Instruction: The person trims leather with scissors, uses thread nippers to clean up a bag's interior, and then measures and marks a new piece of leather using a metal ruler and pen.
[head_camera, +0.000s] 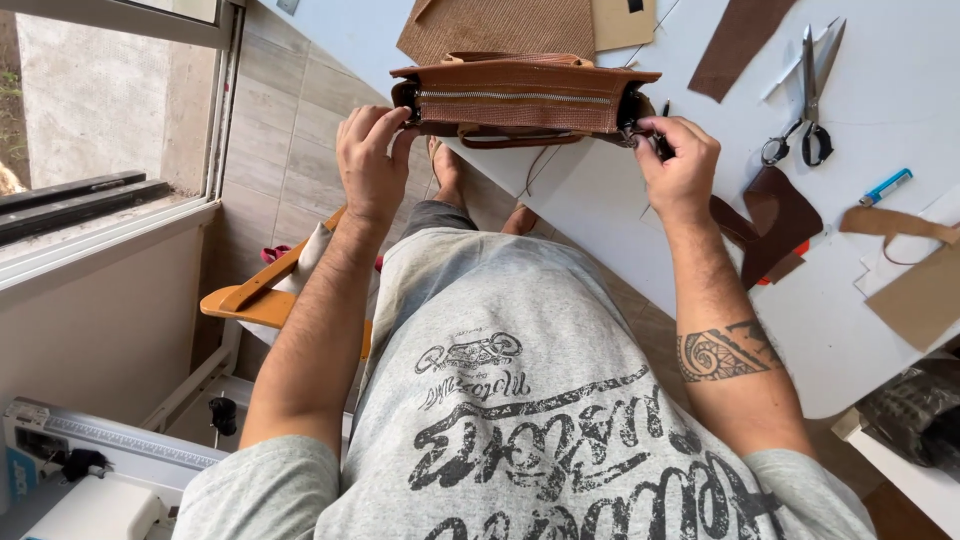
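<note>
I am watching the left hand (372, 160) pinching the left end of the brown leather zippered bag (515, 95), which is being held up over the near edge of the white worktop (600, 190). The right hand (682, 165) is pinching the bag's right end beside a small dark tool. I judge the bag could slip, since only fingertips are gripping it. Steel scissors (812, 85) are lying well apart, farther right.
</note>
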